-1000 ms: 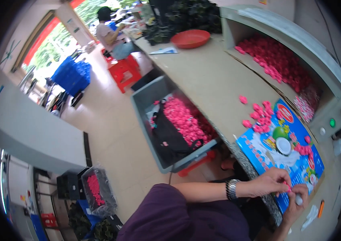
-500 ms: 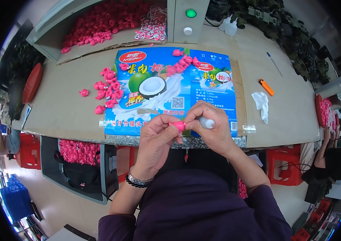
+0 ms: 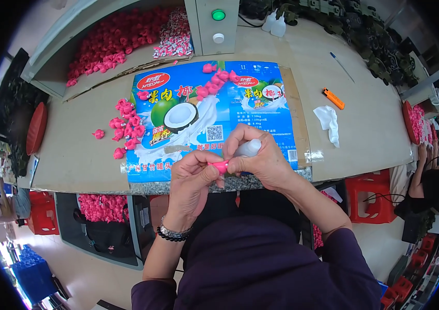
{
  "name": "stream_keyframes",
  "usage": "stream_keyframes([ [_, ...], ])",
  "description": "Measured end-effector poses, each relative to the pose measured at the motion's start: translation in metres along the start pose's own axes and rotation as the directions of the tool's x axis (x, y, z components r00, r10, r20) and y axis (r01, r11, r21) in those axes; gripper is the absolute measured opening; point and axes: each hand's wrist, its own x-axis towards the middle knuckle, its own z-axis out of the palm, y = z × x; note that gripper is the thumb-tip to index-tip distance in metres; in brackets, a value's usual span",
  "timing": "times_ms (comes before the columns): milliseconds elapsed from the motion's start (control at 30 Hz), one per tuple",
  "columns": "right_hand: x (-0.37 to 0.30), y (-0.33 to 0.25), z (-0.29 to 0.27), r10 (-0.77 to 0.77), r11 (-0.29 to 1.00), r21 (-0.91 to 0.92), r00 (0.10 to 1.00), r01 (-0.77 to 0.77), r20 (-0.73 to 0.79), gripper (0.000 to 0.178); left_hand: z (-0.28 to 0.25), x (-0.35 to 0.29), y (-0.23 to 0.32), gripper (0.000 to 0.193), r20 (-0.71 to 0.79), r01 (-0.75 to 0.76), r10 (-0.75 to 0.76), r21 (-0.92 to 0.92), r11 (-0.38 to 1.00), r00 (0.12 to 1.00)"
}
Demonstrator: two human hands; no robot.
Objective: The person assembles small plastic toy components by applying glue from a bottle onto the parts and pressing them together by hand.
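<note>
Over the near edge of the table, my left hand [image 3: 189,180] is closed, pinching a small glossy pink plastic piece [image 3: 221,167] between thumb and fingers. My right hand [image 3: 268,164] meets it from the other side, its thumb and fingertip against the piece. That same hand also grips a small white squeeze bottle [image 3: 251,148], partly covered by its fingers. Beneath both hands lies a flat blue printed cardboard sheet [image 3: 211,150]. Loose pink pieces [image 3: 130,124] are scattered along its left side, and another cluster of pink pieces [image 3: 214,85] rests near its top.
A shelf bin at the back left holds a heap of pink pieces [image 3: 111,44] and small pink-and-white parts [image 3: 175,36]. On the right are an orange lighter [image 3: 333,98], crumpled white tissue [image 3: 327,124] and a pen [image 3: 342,67]. Two white bottles [image 3: 278,26] stand behind. Another person sits far right.
The whole view has shifted, so the table appears further left. My right hand has turned slightly, showing more of the white bottle. The pink piece stays pinched between both hands.
</note>
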Motion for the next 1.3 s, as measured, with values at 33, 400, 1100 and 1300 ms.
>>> stream_keyframes([
  [33, 0.0, 0.001, 0.0, -0.024, 0.999, 0.023, 1.0, 0.024, -0.006, 0.026, 0.0, 0.0, -0.001, 0.018, -0.004, 0.004, -0.004, -0.02, 1.0, 1.0],
  [400, -0.003, 0.015, -0.005, -0.116, 0.993, 0.025, 0.993, 0.117, -0.032, 0.022, 0.006, -0.001, -0.015, 0.014, -0.09, -0.018, 0.014, -0.047, 0.999, 0.996],
  [1100, 0.0, 0.015, -0.009, 0.113, 0.978, 0.184, 0.99, -0.097, -0.08, 0.017, 0.007, 0.001, -0.015, 0.023, -0.098, 0.18, -0.22, -0.313, 0.932, 0.971],
  [1300, 0.001, 0.013, -0.009, 0.125, 0.977, 0.178, 0.991, -0.115, -0.048, 0.019, 0.006, 0.001, -0.015, 0.021, -0.076, 0.203, -0.243, -0.35, 0.915, 0.967],
])
